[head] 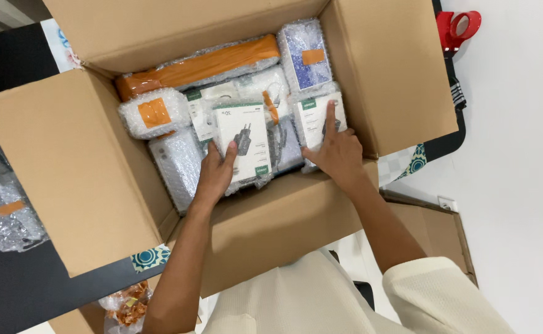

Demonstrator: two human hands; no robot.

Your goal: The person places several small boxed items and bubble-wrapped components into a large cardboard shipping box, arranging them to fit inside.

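- An open brown corrugated cardboard box (86, 173) is set on a dark table top (17, 291); all four flaps are folded outward.
- The box is packed tight with bubble-wrapped parcels, several sealed with orange tape.
- The left hand (214, 173) is held inside the box, fingers curled round the lower edge of a white-and-green boxed charger pack in bubble wrap (242, 139); thumb laid up its left side. Grip is closed on the pack.
- The right hand (339, 154) is laid flat on a second white-and-green bubble-wrapped pack (314, 114) at the right wall of the box; index finger is stretched out along it, the other fingers loosely spread. Nothing is clasped.
- The two packs are seen near each other, with a grey wrapped parcel (287, 148) between them.
- A long orange-banded wrapped parcel (203, 65) is lodged along the far wall; a blue patterned wrapped box (305, 55) in the far right corner.
- A loose bubble-wrapped item with an orange tab (8, 216) is lying on the table left of the box.
- A red tape dispenser (458, 26) is seen at the table's far right edge.
- White floor (519, 154) is visible right of the table; a flat cardboard sheet (441, 232) is lying on it.
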